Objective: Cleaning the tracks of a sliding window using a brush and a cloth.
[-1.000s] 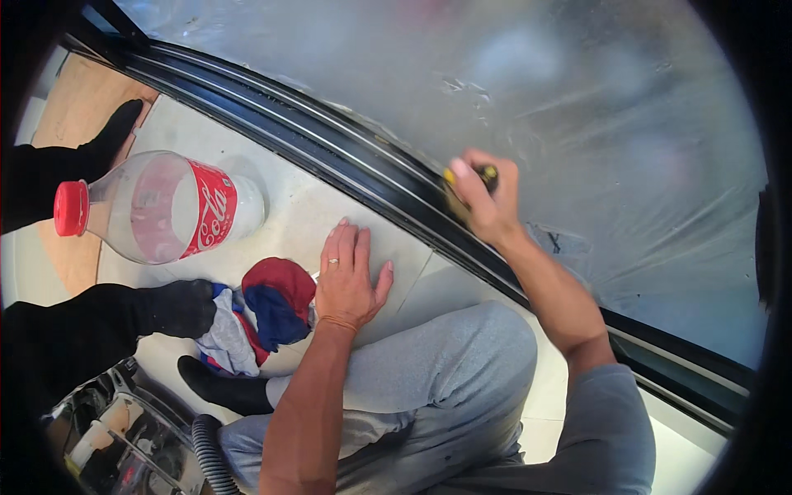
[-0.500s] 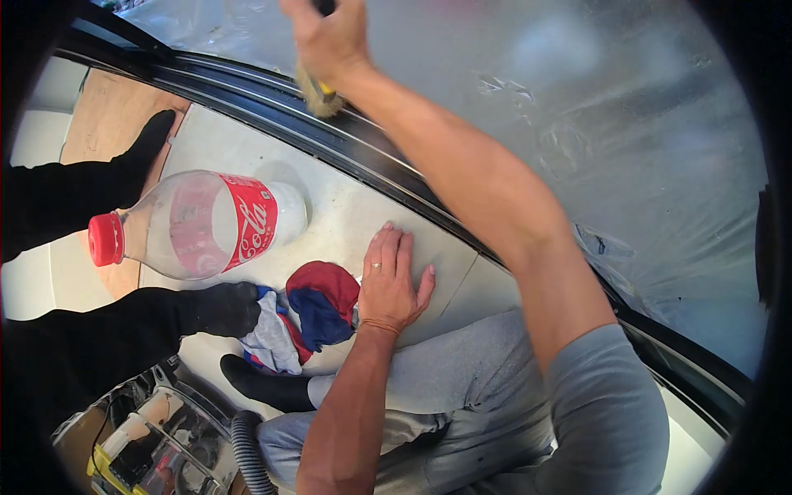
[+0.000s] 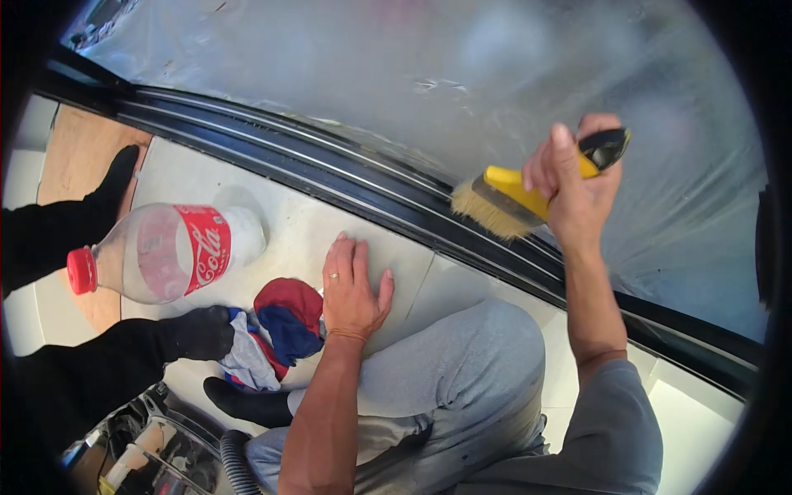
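My right hand (image 3: pixel 577 186) is closed round the handle of a paintbrush (image 3: pixel 511 200) with a yellow and black handle and pale bristles. The bristles hang over the black sliding-door track (image 3: pixel 330 177); whether their tips touch it I cannot tell. My left hand (image 3: pixel 355 287) lies flat on the pale floor tile (image 3: pixel 301 206), fingers stretched out and holding nothing. Close beside it is a crumpled red, navy and grey cloth (image 3: pixel 280 322). A large clear bottle (image 3: pixel 157 254) with a red cap and red label stands left of that hand, with something white at its base.
Another person's black-clad legs (image 3: pixel 99 355) come in from the left, one foot against the cloth. A toolbox (image 3: pixel 157 454) with assorted tools and a grey corrugated hose (image 3: pixel 238 462) are at the lower left. Plastic sheeting (image 3: pixel 346 74) spreads beyond the track.
My right hand has swung with the brush from the far upper part of the track down to the right. My left hand stays flat on the tile. The view has shifted slightly.
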A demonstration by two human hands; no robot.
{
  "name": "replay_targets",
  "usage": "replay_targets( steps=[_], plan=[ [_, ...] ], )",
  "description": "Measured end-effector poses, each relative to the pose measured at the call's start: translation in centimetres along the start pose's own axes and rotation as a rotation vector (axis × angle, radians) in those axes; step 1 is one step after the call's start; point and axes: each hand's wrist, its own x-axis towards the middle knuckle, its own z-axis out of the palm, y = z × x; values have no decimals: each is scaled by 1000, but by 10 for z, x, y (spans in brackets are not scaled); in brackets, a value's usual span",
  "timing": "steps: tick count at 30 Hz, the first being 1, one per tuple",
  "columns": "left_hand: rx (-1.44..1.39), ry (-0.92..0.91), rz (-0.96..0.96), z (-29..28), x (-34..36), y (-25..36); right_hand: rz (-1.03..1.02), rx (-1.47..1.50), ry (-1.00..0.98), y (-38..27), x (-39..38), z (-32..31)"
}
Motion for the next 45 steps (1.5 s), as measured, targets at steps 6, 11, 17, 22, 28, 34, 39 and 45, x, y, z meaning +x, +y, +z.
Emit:
replay_targets(
  steps=[6,11,17,22,28,34,39,45],
  plan=[
    [17,-14,8,-3,-2,6,-39,-161,142,76,-37,28],
    [19,-30,-2,-8,1,6,63,-49,58,93,18,102],
    [30,-39,4,-10,5,5,-153,97,50,116,71,206],
    [14,-24,18,-3,5,3,-202,121,138,122,119,258],
    [-15,-10,19,-8,-1,2,149,529,-307,46,86,140],
    [32,-36,-9,-9,-1,2,-50,-70,-416,26,-4,41],
    [44,-48,13,-5,5,7,-154,-254,-437,69,-10,68],
    [14,-35,6,-9,1,5,53,-265,-455,73,7,76]
  ],
)
